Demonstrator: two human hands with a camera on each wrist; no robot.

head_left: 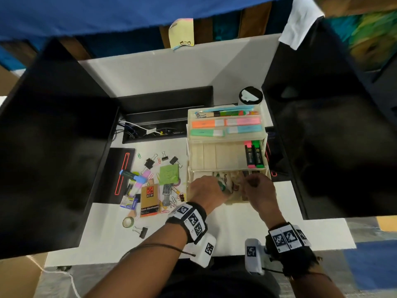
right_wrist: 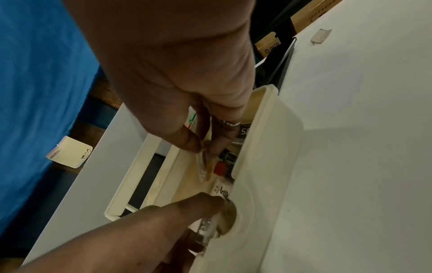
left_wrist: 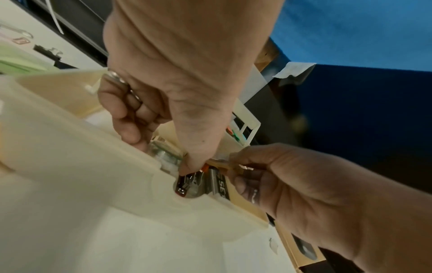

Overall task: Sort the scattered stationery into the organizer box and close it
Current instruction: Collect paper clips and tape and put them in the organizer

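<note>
The cream organizer box (head_left: 225,155) stands open on the white desk. Its top tray holds several highlighters, and its middle tray holds two black markers (head_left: 254,154). Both hands are in the front bottom compartment (left_wrist: 93,166). My left hand (head_left: 209,188) curls its fingers round a white Artline marker (head_left: 223,182) with a green cap. My right hand (right_wrist: 205,147) pinches a small tan translucent strip (right_wrist: 204,166) between thumb and forefinger, just above a red and silver item (left_wrist: 184,184). What else lies in the compartment is mostly hidden.
Loose stationery lies left of the box: binder clips (head_left: 149,162), a green sticky pad (head_left: 169,174), a coin envelope pack (head_left: 150,200), highlighters (head_left: 135,179), a tape roll (head_left: 128,222). Black panels flank the desk. A lidded cup (head_left: 250,96) stands behind the box.
</note>
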